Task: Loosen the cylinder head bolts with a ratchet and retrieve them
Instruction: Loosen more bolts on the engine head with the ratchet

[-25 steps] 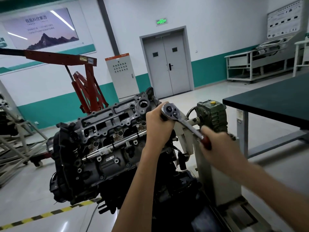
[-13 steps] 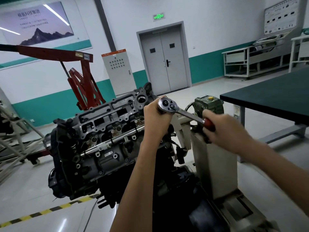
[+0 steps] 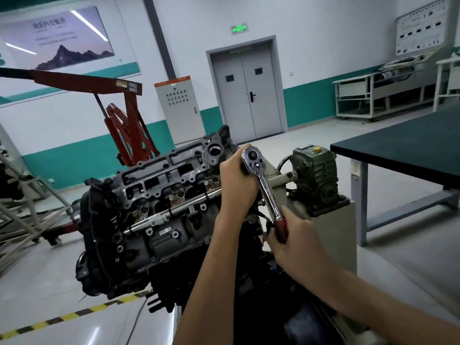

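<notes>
A dark engine with its cylinder head (image 3: 159,180) exposed sits tilted on a stand in the middle of the head view. A chrome ratchet (image 3: 263,185) with a red grip stands over the head's right end. My left hand (image 3: 236,185) wraps around the ratchet's head and whatever sits below it, hiding the socket and the bolt. My right hand (image 3: 293,240) grips the red handle, which points down toward me. Several bolt holes and valve parts show along the head to the left.
A green gearbox (image 3: 315,175) of the engine stand sits just right of the ratchet. A dark-topped workbench (image 3: 403,150) stands at right. A red engine hoist (image 3: 124,125) is behind the engine. A yellow-black floor stripe (image 3: 62,317) runs at lower left.
The ratchet handle has swung from pointing right to pointing down toward me, carried by my right hand. My left hand has stayed on the ratchet's head.
</notes>
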